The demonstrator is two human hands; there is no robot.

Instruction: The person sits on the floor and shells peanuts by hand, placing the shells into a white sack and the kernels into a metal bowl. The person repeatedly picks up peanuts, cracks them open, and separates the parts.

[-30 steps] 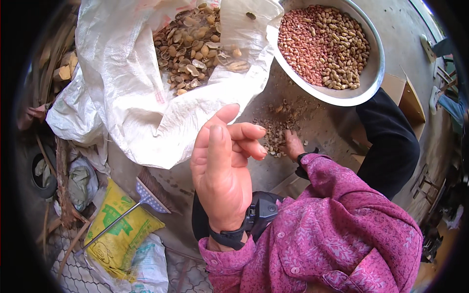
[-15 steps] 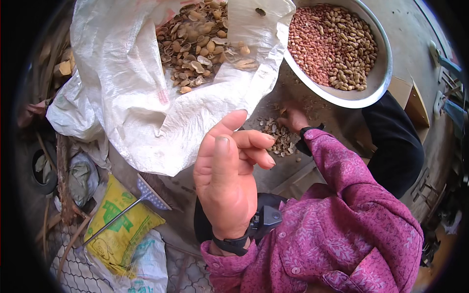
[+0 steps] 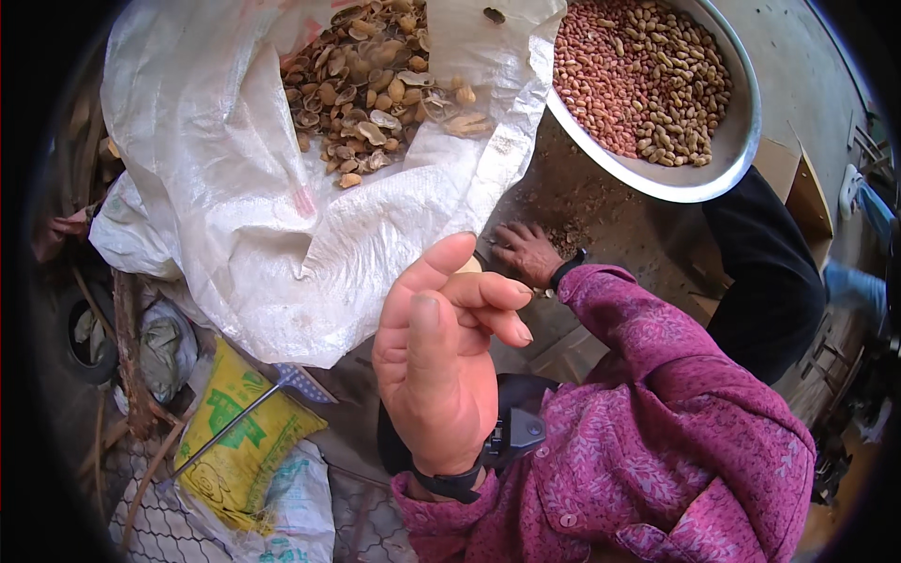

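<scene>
My left hand [image 3: 436, 375] is raised in front of me, palm up and fingers loosely bent and apart, with nothing visible gripped. My right hand [image 3: 527, 255] lies low on the floor, fingers spread, just beyond the left fingertips. A few pale shell bits [image 3: 542, 294] show beside it; the left hand hides the spot in front of its fingers. Ahead, a white woven sack [image 3: 253, 235] gapes around many empty peanut shells [image 3: 361, 103]. To the right of it stands a metal basin [image 3: 694, 190] holding red shelled peanuts [image 3: 601, 89] and unshelled peanuts [image 3: 680, 94].
Left of me lie a yellow bag [image 3: 225, 422], a blue dotted swatter [image 3: 305, 380], a stick [image 3: 127, 338] and a dark ring-shaped tyre [image 3: 89, 352]. A cardboard box [image 3: 807, 197] stands right of my dark-trousered leg. Brown crumbs [image 3: 572, 235] litter the floor below the basin.
My right hand has swept left along the floor, its fingers now spread; the shell heap there is mostly out of sight. My left hand stays nearly still. The view has shifted slightly.
</scene>
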